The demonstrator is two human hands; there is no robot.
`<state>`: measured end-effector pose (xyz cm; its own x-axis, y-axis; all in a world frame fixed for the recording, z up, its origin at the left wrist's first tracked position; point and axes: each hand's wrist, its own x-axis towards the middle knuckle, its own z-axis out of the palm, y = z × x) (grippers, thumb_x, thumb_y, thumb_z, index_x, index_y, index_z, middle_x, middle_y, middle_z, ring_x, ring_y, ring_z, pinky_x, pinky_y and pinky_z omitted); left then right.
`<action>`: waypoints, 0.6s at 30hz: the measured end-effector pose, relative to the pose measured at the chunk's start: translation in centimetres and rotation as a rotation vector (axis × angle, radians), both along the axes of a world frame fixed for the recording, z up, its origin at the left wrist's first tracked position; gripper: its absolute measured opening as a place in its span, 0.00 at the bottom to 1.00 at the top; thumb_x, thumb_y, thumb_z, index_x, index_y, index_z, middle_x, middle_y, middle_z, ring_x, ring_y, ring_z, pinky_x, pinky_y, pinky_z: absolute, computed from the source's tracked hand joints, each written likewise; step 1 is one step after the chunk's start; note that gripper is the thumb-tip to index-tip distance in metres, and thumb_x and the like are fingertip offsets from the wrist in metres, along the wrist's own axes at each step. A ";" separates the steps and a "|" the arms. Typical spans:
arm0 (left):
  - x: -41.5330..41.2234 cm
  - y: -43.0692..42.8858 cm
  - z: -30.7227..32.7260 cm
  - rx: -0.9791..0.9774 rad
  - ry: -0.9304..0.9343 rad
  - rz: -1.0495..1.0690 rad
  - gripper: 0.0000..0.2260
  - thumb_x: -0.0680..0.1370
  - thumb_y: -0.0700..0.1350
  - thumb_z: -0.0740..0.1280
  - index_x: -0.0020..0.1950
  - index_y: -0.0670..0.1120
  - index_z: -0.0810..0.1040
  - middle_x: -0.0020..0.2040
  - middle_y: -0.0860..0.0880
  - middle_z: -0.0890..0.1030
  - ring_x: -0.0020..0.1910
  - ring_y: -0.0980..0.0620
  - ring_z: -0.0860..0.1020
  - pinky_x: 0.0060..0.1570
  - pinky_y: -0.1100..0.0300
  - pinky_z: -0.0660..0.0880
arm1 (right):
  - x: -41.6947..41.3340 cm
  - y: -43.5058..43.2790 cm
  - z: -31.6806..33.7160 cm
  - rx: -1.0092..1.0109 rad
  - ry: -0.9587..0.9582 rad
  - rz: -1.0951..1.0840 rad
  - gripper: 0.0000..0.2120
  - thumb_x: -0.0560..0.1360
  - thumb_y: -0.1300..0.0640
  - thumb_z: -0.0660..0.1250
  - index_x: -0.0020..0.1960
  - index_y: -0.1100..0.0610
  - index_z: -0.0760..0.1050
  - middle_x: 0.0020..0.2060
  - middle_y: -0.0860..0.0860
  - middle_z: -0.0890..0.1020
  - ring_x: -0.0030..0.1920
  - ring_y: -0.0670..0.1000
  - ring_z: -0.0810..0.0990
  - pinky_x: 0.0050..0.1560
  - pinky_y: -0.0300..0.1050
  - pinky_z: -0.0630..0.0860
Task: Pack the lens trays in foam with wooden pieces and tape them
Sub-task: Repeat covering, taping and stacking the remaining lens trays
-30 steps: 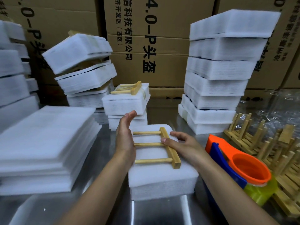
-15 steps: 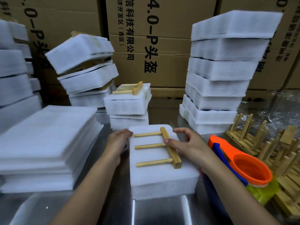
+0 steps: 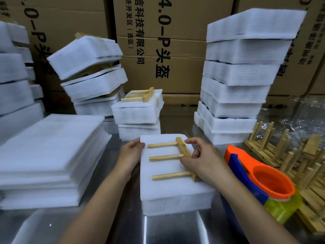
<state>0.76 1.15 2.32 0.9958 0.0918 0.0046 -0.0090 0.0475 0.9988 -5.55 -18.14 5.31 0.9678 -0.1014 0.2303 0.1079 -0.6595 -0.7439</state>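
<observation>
A white foam-wrapped pack [image 3: 175, 189] lies on the metal table in front of me. On top of it rests a wooden piece [image 3: 168, 157], a bar with three dowels pointing left. My right hand [image 3: 202, 159] holds the wooden bar, thumb on its left side and fingers curled over its right side. My left hand [image 3: 131, 154] grips the far-left edge of the foam pack. An orange and blue tape dispenser [image 3: 260, 175] hangs at my right wrist.
A stack of flat foam sheets [image 3: 51, 155] lies to the left. Foam-wrapped packs are piled behind [image 3: 139, 113], at back left [image 3: 88, 74] and in a tall stack at right [image 3: 242, 76]. Wooden racks [image 3: 288, 155] lie at the right edge. Cardboard boxes [image 3: 158, 43] wall the back.
My left hand closed from an upright open palm onto the foam pack's far-left edge. My right hand shifted over the wooden bar and curled round it.
</observation>
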 end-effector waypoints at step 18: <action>0.7 0.4 0.0 0.065 0.026 -0.006 0.20 0.79 0.42 0.63 0.71 0.46 0.69 0.64 0.46 0.76 0.58 0.50 0.76 0.61 0.57 0.70 | -6.3 -5.4 2.2 -0.259 -0.154 -0.334 0.18 0.66 0.37 0.69 0.50 0.46 0.69 0.34 0.43 0.78 0.37 0.46 0.78 0.35 0.44 0.69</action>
